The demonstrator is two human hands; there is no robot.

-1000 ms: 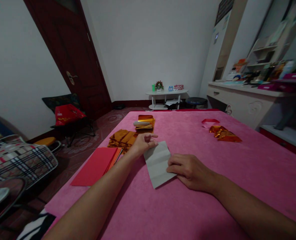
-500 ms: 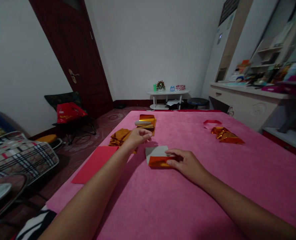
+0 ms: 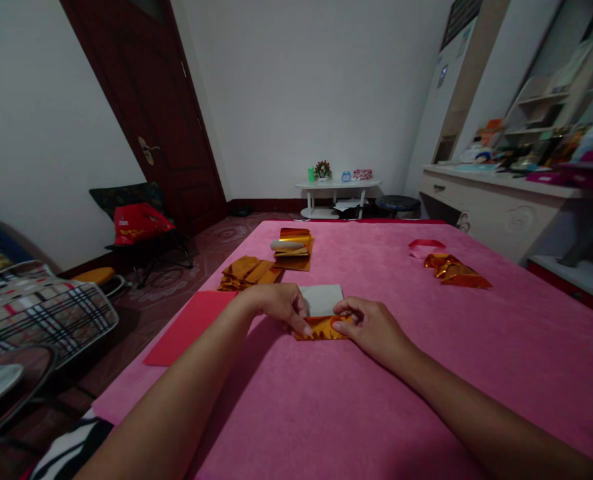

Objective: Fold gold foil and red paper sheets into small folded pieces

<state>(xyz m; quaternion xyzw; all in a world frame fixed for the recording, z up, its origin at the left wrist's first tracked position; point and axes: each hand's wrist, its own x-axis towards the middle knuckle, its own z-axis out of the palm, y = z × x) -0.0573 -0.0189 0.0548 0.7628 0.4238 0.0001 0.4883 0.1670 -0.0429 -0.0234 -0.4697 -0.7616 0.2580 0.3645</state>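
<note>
A partly folded foil paper [image 3: 322, 301] lies on the pink tablecloth, its gray side up at the back and a shiny gold-orange flap along the near edge. My left hand [image 3: 285, 308] pinches the left end of the flap. On the right end, my right hand [image 3: 365, 320] grips the same paper between thumb and fingers. Beyond my left hand is a pile of folded gold papers [image 3: 249, 271]. Behind that stands a stack of gold foil sheets [image 3: 296, 257] with a gray oval object [image 3: 286, 245] on it.
A red sheet [image 3: 191, 328] lies beside my left forearm on the pink table [image 3: 366, 413]. Toward the back right are a red-pink ring [image 3: 427, 248] and a folded orange foil piece [image 3: 459, 272]. A chair with a red bag [image 3: 142, 223] stands left.
My left hand has come down toward me from near the gold piles and taken hold of the paper's left end. The flap now looks crinkled. My right hand has barely moved.
</note>
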